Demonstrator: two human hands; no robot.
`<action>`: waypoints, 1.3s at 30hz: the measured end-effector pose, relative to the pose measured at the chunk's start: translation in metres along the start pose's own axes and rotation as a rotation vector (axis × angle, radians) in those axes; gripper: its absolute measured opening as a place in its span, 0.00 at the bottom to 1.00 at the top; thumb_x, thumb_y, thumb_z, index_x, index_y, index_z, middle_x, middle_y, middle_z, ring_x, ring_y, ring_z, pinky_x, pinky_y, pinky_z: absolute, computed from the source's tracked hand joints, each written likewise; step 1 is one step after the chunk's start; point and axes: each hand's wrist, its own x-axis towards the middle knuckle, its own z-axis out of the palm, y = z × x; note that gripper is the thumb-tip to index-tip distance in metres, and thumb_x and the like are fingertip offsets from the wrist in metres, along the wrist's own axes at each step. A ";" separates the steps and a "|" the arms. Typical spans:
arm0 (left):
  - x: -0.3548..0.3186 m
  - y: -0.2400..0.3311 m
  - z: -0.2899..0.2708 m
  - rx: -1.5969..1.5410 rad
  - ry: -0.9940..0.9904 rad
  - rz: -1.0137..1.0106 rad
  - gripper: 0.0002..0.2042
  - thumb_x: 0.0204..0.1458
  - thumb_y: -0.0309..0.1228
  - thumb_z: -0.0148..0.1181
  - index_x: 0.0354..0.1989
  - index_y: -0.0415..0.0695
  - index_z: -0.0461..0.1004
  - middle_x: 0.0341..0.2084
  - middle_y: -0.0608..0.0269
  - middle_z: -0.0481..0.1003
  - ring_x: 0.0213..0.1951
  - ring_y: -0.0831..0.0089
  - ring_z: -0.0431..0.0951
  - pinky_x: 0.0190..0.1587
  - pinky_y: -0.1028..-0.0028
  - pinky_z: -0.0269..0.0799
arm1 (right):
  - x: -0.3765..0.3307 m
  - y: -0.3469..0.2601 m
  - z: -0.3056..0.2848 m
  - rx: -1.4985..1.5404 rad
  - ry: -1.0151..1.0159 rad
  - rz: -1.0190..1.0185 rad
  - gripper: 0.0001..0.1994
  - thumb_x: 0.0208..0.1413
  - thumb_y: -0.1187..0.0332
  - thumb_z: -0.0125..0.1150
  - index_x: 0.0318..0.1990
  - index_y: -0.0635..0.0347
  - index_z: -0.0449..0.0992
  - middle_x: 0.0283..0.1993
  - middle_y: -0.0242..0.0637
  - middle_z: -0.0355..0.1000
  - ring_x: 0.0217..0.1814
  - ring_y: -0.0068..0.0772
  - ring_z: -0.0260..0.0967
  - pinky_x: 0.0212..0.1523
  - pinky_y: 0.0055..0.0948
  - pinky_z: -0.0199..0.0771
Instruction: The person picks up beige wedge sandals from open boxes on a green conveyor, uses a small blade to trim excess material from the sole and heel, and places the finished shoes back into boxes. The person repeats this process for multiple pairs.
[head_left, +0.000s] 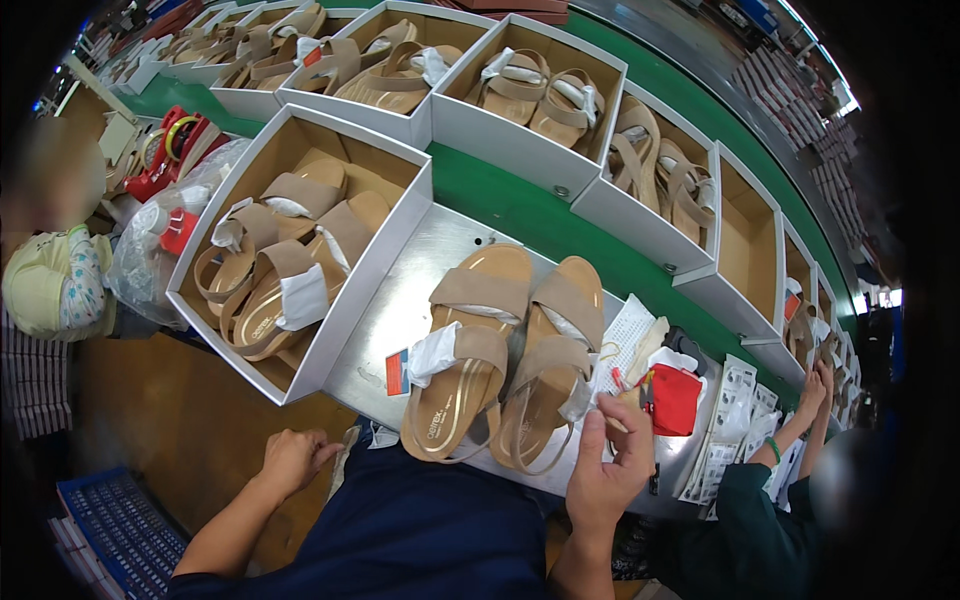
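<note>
A pair of tan sandals lies side by side on the metal worktop (375, 315) in front of me. White tissue is tucked round the straps of the left sandal (470, 375), and a clear wrap shows on the ankle strap of the right sandal (535, 410). My right hand (612, 470) is raised beside the right sandal, fingers curled in toward the thumb; whatever they may hold is too small to tell. My left hand (295, 462) hangs low, left of the worktop, thumb and fingers pinched together. A pale strip (344, 460) is close to its fingertips; I cannot tell if they grip it.
An open white shoe box (420, 190) with another sandal pair stands at left. Beyond, more boxes line a green conveyor (480, 205); one box (748, 235) holds no shoes. Near my right hand are a red pouch (676, 400) and paper sheets (728, 420). A co-worker's hands (815, 392) are at far right.
</note>
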 end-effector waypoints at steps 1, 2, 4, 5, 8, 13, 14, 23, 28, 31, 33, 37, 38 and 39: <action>-0.002 0.002 -0.004 -0.081 0.093 0.066 0.10 0.57 0.39 0.61 0.33 0.46 0.80 0.18 0.56 0.77 0.24 0.50 0.79 0.31 0.57 0.75 | 0.002 0.001 -0.002 -0.028 0.025 -0.012 0.18 0.53 0.74 0.68 0.51 0.67 0.74 0.48 0.46 0.74 0.47 0.39 0.75 0.46 0.33 0.76; -0.003 0.012 -0.010 -0.153 0.242 0.206 0.09 0.57 0.38 0.62 0.32 0.45 0.80 0.16 0.58 0.76 0.22 0.52 0.78 0.29 0.58 0.74 | 0.003 0.002 -0.005 -0.057 0.049 -0.025 0.20 0.53 0.73 0.68 0.53 0.67 0.72 0.52 0.47 0.72 0.51 0.40 0.73 0.49 0.34 0.76; -0.008 0.042 -0.028 -0.310 0.431 0.399 0.08 0.55 0.35 0.64 0.31 0.44 0.79 0.14 0.60 0.74 0.19 0.55 0.76 0.27 0.60 0.73 | -0.001 0.010 -0.005 0.058 -0.142 0.198 0.31 0.54 0.69 0.68 0.64 0.67 0.63 0.61 0.50 0.66 0.60 0.42 0.68 0.55 0.37 0.72; -0.013 0.057 -0.041 -0.386 0.466 0.461 0.07 0.55 0.34 0.65 0.32 0.43 0.79 0.14 0.61 0.73 0.19 0.57 0.76 0.26 0.61 0.72 | -0.001 0.018 -0.002 0.134 -0.207 0.296 0.33 0.55 0.69 0.68 0.66 0.67 0.61 0.62 0.50 0.65 0.60 0.42 0.68 0.56 0.38 0.72; -0.017 0.084 -0.071 -0.549 0.381 0.485 0.12 0.51 0.32 0.69 0.42 0.43 0.78 0.26 0.58 0.76 0.28 0.65 0.77 0.31 0.65 0.72 | 0.001 0.034 0.008 0.356 -0.259 0.399 0.32 0.61 0.69 0.59 0.70 0.68 0.55 0.63 0.50 0.64 0.61 0.36 0.67 0.57 0.35 0.70; 0.032 0.185 -0.096 -0.289 0.679 0.607 0.42 0.42 0.51 0.72 0.65 0.44 0.65 0.63 0.39 0.61 0.64 0.43 0.62 0.65 0.51 0.56 | -0.010 0.034 0.007 0.414 -0.268 0.418 0.26 0.66 0.73 0.49 0.70 0.69 0.54 0.60 0.49 0.68 0.58 0.32 0.69 0.57 0.28 0.70; 0.039 0.192 -0.093 -0.219 0.642 0.620 0.44 0.42 0.52 0.72 0.67 0.45 0.62 0.65 0.38 0.58 0.65 0.42 0.59 0.66 0.49 0.53 | -0.012 0.031 0.004 0.433 -0.250 0.439 0.26 0.66 0.73 0.49 0.70 0.69 0.55 0.60 0.48 0.68 0.57 0.32 0.69 0.57 0.29 0.70; 0.049 0.177 -0.091 -0.313 0.405 0.626 0.45 0.44 0.42 0.72 0.72 0.49 0.55 0.71 0.35 0.46 0.69 0.39 0.54 0.67 0.52 0.57 | -0.040 0.051 0.006 0.305 -0.254 0.358 0.28 0.63 0.70 0.56 0.68 0.72 0.56 0.63 0.53 0.63 0.64 0.37 0.64 0.63 0.34 0.64; 0.045 0.157 -0.102 -0.507 0.373 0.684 0.40 0.45 0.37 0.72 0.69 0.48 0.60 0.70 0.39 0.50 0.69 0.44 0.56 0.65 0.57 0.60 | -0.023 0.021 0.006 0.057 -0.208 0.191 0.35 0.55 0.66 0.68 0.66 0.71 0.59 0.65 0.54 0.61 0.66 0.47 0.61 0.66 0.39 0.59; 0.034 0.140 -0.123 -0.449 0.453 0.703 0.34 0.47 0.32 0.71 0.65 0.46 0.67 0.67 0.43 0.58 0.68 0.48 0.60 0.65 0.59 0.62 | -0.003 -0.015 0.017 -0.117 -0.196 -0.040 0.37 0.50 0.64 0.71 0.66 0.68 0.61 0.65 0.57 0.60 0.68 0.56 0.58 0.67 0.45 0.57; 0.043 0.132 -0.110 -0.439 0.531 0.675 0.31 0.48 0.29 0.69 0.64 0.45 0.67 0.66 0.43 0.60 0.66 0.48 0.63 0.64 0.60 0.63 | 0.006 -0.031 0.038 -0.241 -0.198 -0.187 0.38 0.48 0.61 0.72 0.66 0.64 0.62 0.67 0.56 0.59 0.70 0.60 0.55 0.68 0.50 0.55; 0.040 0.118 -0.101 -0.469 0.669 0.550 0.27 0.50 0.24 0.65 0.61 0.41 0.69 0.62 0.43 0.65 0.62 0.50 0.69 0.61 0.63 0.66 | 0.012 -0.028 0.054 -0.524 -0.183 -0.266 0.38 0.47 0.61 0.73 0.66 0.61 0.64 0.67 0.57 0.58 0.71 0.60 0.53 0.69 0.55 0.52; 0.040 0.113 -0.100 -0.494 0.681 0.525 0.27 0.50 0.24 0.65 0.61 0.41 0.69 0.62 0.43 0.65 0.61 0.51 0.69 0.60 0.64 0.67 | 0.013 -0.026 0.048 -0.434 -0.199 -0.249 0.37 0.48 0.62 0.72 0.66 0.61 0.64 0.67 0.57 0.58 0.71 0.60 0.53 0.69 0.54 0.52; 0.037 0.109 -0.101 -0.526 0.598 0.499 0.29 0.51 0.24 0.65 0.64 0.40 0.66 0.63 0.46 0.65 0.62 0.55 0.69 0.62 0.65 0.65 | 0.013 -0.021 0.040 -0.344 -0.216 -0.231 0.36 0.49 0.63 0.72 0.66 0.62 0.64 0.67 0.57 0.58 0.72 0.60 0.53 0.69 0.54 0.52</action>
